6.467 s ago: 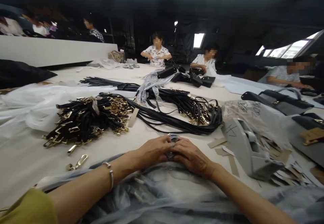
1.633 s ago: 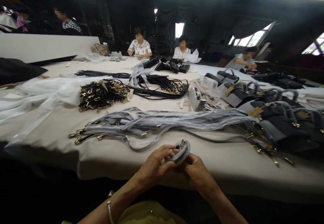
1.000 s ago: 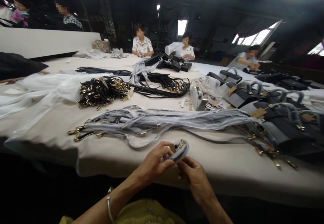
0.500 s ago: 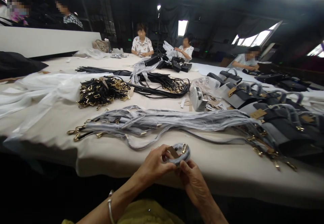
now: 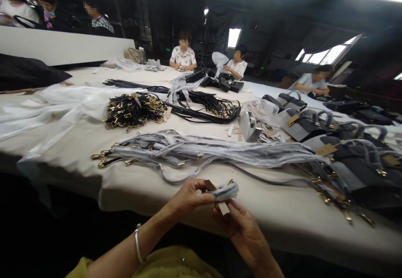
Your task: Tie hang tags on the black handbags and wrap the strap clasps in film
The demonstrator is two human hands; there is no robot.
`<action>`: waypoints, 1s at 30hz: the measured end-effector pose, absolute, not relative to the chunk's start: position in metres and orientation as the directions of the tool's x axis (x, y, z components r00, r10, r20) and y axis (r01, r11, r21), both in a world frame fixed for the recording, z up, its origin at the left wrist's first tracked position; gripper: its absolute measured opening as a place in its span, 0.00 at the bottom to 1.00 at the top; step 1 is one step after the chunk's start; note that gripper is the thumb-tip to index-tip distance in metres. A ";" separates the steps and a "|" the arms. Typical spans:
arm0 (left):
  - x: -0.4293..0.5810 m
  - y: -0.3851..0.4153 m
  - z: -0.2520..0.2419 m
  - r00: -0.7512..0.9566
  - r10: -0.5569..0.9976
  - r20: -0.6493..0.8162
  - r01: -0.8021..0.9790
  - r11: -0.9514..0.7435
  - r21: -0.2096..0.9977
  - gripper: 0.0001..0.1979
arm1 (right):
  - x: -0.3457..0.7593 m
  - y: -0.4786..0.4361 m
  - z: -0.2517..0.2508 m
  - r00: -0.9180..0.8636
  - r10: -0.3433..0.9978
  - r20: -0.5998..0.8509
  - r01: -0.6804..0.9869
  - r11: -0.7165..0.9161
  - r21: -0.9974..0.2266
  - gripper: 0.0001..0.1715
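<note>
A coiled bag strap (image 5: 228, 191), wrapped in clear plastic with a gold clasp at its top, is pinched between the thumb and fingers of my left hand (image 5: 191, 196). Through the coil runs a brown paper strip (image 5: 210, 184), whose lower end (image 5: 223, 208) sticks out beneath. My right hand (image 5: 243, 223) closes its thumb and fingers on that lower end; some of its fingertips are hidden. Just beyond my hands lie several plastic-wrapped straps (image 5: 232, 151) with gold clasps.
A bundle of black straps with gold buckles (image 5: 133, 109) lies at left centre, near white plastic sheeting (image 5: 65, 106). A white tape dispenser (image 5: 249, 126) stands beside paper strips (image 5: 271, 133). Black and grey handbags (image 5: 351, 160) crowd the right. Several people sit farther off.
The coil has tilted from showing its open ring to nearly edge-on. My right hand has moved slightly down, onto the strip's end now showing below the coil. The camera view has shifted a little left.
</note>
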State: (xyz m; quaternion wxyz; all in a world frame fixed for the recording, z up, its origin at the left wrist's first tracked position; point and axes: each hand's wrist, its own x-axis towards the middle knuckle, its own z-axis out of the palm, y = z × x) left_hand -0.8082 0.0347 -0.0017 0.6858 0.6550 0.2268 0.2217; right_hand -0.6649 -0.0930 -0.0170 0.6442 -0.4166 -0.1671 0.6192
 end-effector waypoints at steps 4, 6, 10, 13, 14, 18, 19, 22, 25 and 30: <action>-0.808 0.032 0.005 0.854 0.514 -0.079 -0.059 0.248 0.967 0.13 | -0.665 -0.089 -0.026 0.318 0.892 -0.322 -0.542 -0.107 -0.833 0.21; -0.808 0.029 0.007 0.851 0.516 -0.098 -0.049 0.264 0.963 0.11 | -0.666 -0.085 -0.029 0.373 0.875 -0.307 -0.495 -0.092 -0.864 0.23; -0.809 0.028 0.006 0.771 0.630 -0.092 0.019 0.122 0.992 0.10 | -0.666 -0.080 -0.032 0.384 0.878 -0.287 -0.420 -0.111 -0.901 0.21; -0.809 0.026 0.005 0.708 0.706 -0.040 0.065 -0.009 0.998 0.11 | -0.668 -0.077 -0.034 0.370 0.884 -0.285 -0.408 -0.121 -0.905 0.20; -0.809 0.024 0.005 0.691 0.723 -0.006 0.082 -0.070 0.994 0.11 | -0.669 -0.075 -0.034 0.370 0.885 -0.284 -0.419 -0.114 -0.901 0.20; -0.809 0.009 0.003 0.633 0.754 0.174 0.217 -0.389 0.895 0.08 | -0.678 -0.071 -0.036 0.434 0.860 -0.269 -0.447 -0.053 -0.893 0.24; -0.809 0.006 0.003 0.628 0.751 0.203 0.251 -0.442 0.861 0.09 | -0.679 -0.070 -0.036 0.459 0.850 -0.259 -0.435 -0.039 -0.900 0.24; -0.812 0.002 0.007 0.641 0.742 0.198 0.270 -0.460 0.846 0.10 | -0.682 -0.069 -0.038 0.511 0.832 -0.217 -0.361 -0.021 -0.932 0.22; -0.815 0.006 0.014 0.679 0.724 0.121 0.207 -0.347 0.915 0.07 | -0.685 -0.071 -0.041 0.567 0.802 -0.189 -0.273 -0.033 -0.961 0.21; -0.814 0.012 0.012 0.626 0.765 0.153 0.257 -0.387 0.885 0.06 | -0.693 -0.073 -0.043 0.642 0.741 -0.197 -0.247 -0.043 -0.968 0.23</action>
